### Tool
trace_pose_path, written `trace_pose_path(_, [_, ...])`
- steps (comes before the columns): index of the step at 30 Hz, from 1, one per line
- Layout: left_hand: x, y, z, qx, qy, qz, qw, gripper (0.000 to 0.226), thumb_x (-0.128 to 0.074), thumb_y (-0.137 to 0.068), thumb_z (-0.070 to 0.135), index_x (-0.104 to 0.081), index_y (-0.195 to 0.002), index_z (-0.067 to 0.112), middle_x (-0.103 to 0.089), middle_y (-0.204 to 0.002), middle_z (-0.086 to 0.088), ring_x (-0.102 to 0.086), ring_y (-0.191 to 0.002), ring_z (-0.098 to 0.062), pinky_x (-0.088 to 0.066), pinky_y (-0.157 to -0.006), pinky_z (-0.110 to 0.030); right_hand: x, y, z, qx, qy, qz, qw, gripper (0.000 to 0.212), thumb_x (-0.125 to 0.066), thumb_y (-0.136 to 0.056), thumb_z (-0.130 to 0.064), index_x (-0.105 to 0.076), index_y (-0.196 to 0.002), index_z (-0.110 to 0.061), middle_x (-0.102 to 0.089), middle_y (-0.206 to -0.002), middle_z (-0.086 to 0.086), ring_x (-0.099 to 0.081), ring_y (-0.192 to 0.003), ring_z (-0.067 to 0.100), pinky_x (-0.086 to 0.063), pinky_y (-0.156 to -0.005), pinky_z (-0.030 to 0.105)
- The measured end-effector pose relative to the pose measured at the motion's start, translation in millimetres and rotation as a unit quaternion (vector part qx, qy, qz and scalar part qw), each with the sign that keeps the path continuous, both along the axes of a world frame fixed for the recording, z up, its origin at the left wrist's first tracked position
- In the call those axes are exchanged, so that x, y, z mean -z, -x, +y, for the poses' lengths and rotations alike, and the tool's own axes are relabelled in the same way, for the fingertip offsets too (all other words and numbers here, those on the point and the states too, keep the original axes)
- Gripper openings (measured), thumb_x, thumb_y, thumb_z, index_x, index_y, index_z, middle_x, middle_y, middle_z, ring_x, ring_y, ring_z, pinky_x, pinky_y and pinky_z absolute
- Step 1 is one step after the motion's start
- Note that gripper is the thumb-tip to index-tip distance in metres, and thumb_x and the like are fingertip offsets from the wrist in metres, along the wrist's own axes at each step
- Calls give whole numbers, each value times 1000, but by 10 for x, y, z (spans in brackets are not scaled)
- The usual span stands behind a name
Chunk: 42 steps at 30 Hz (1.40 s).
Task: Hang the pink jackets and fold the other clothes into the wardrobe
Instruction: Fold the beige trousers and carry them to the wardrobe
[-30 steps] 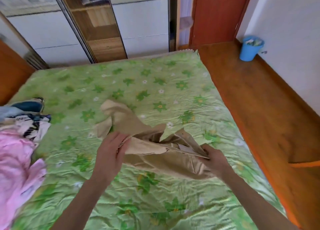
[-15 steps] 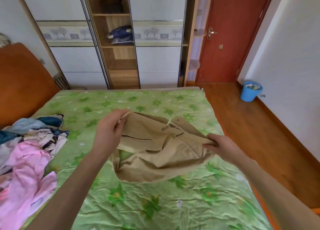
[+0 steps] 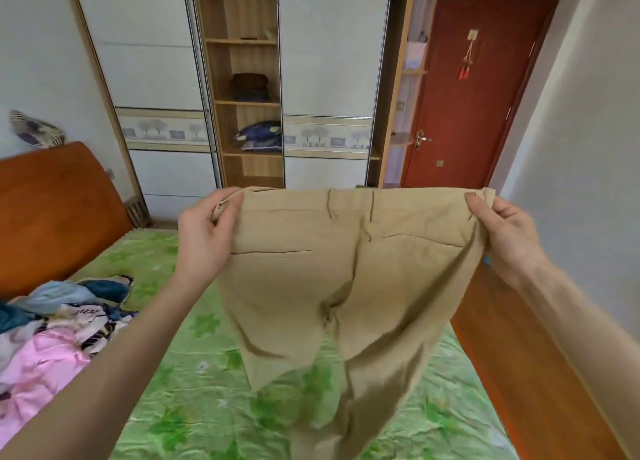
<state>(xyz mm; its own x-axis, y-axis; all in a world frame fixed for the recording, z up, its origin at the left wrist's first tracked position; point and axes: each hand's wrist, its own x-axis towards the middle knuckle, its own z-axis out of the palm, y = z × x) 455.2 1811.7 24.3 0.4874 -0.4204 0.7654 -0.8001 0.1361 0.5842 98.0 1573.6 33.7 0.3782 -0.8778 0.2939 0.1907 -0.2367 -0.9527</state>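
Tan trousers [image 3: 346, 279] hang spread out in the air above the bed, waistband up, legs drooping toward the green quilt. My left hand [image 3: 207, 234] pinches the left end of the waistband. My right hand [image 3: 505, 238] pinches the right end. A pink jacket [image 3: 38, 366] lies in the heap of clothes [image 3: 69, 307] at the left of the bed. The wardrobe [image 3: 249, 78] stands behind the bed, its middle shelves open, with folded dark clothes [image 3: 250, 87] on one shelf and a blue bundle [image 3: 259, 134] on the shelf below.
The bed with a green flowered quilt [image 3: 194, 407] fills the foreground. An orange headboard [image 3: 59, 210] stands at the left. A red door [image 3: 464, 96] is right of the wardrobe. Wooden floor [image 3: 540, 373] runs along the bed's right side by a white wall.
Both hands have lifted the trousers off the bed and pulled the waistband wide apart. The view has tilted up toward the wardrobe.
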Motion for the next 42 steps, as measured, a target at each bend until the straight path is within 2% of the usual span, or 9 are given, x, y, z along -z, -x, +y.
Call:
trace_pose_path(8, [-751, -149, -113, 136, 22, 150, 979, 23, -69, -101, 20, -77, -87, 5, -70, -79, 3, -62, -74, -7, -51, -73, -25, -945, 251, -123, -168, 5, 0, 986, 38, -77, -88, -44, -80, -115, -17, -79, -110, 7, -78, -96, 18, -62, -75, 28])
trace_pose_path(12, [-594, -200, -302, 179, -40, 248, 951, 42, -73, -98, 17, -55, -77, -15, -52, -80, -16, -44, -72, -25, -40, -65, -37, -855, 231, -195, -46, 27, 100, 994, 16, -73, -94, -27, -85, -98, -16, -81, -100, 9, -78, -79, 17, -62, -63, 24])
trace_pose_path(16, [-409, -247, -413, 169, -72, 306, 934, 42, -77, -94, 18, -50, -63, 13, -54, -74, -9, -46, -66, -19, -42, -60, -32, -737, 243, -224, -15, 29, 82, 996, 19, -77, -88, -27, -84, -98, -13, -79, -107, 13, -79, -90, 21, -62, -69, 25])
trace_pose_path(20, [-388, -274, -448, 201, -84, 316, 923, 22, -76, -95, 21, -67, -82, 6, -69, -94, -22, -63, -80, -25, -53, -77, -41, -732, 327, -189, -39, 8, 93, 995, 23, -75, -89, -27, -82, -102, -10, -78, -111, 16, -78, -95, 24, -62, -70, 25])
trace_pose_path(23, [-385, -210, -528, 193, -64, 336, 920, 28, -75, -96, 21, -71, -68, 20, -72, -78, -7, -64, -67, -18, -55, -65, -31, -756, 279, -110, 19, -5, 93, 995, 11, -77, -92, -22, -85, -89, -14, -81, -101, 9, -79, -89, 21, -61, -65, 23])
trace_pose_path(26, [-340, -53, -709, 140, -47, 338, 930, 51, -74, -97, 15, -59, -48, 22, -56, -57, 8, -47, -55, -10, -41, -57, -27, -701, 123, -92, 167, 31, 136, 976, 30, -81, -88, -20, -77, -58, -21, -77, -71, -4, -76, -79, 19, -62, -68, 32])
trace_pose_path(30, [-231, 266, -952, 96, -30, 345, 933, 31, -74, -96, 17, -56, -71, 13, -43, -72, -5, -34, -72, -20, -28, -67, -33, -588, -164, 89, 236, 94, 141, 957, 25, -77, -86, -29, -76, -61, -26, -74, -68, -7, -69, -77, 20, -59, -87, 47])
trace_pose_path(36, [-22, 880, -1167, 109, -29, 342, 933, 48, -74, -96, 23, -44, -60, 19, -34, -54, 11, -27, -56, -14, -28, -61, -31, -329, -622, 514, 191, 220, 132, 947, 31, -70, -94, -29, -68, -70, -9, -67, -69, 9, -53, -65, 21, -53, -73, 40])
trace_pose_path(42, [58, 1383, -1130, 163, 4, 353, 921, 47, -70, -100, 21, -45, -60, 21, -36, -56, 11, -30, -59, -8, -29, -54, -26, -120, -960, 949, 88, 236, 86, 964, 47, -69, -100, -31, -57, -54, -38, -51, -52, -21, -42, -54, -1, -35, -58, 22])
